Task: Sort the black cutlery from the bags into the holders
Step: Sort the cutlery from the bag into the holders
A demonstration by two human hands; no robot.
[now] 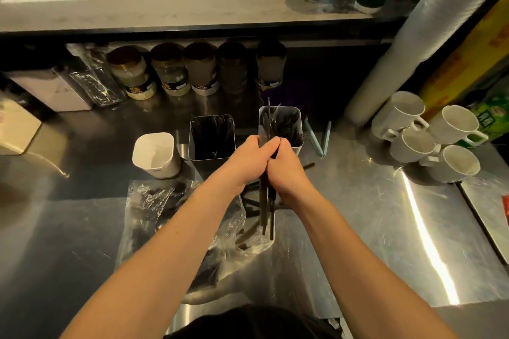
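My left hand (249,158) and my right hand (286,166) meet around one bundle of black cutlery (266,209), both gripping it just in front of the right holder (296,111). The handles hang down below my hands; the tips stick up over that holder, which has black forks in it. The middle holder (212,155) is full of black cutlery. The left holder (154,154), white, looks empty inside. A clear plastic bag (165,209) with more black cutlery lies on the steel counter under my forearms.
Several white mugs (429,136) lie on the right. Jars (168,71) line the back under a shelf. A wrapped stack of cups (413,36) leans at the right. Two pale straws (316,137) lie beside the right holder.
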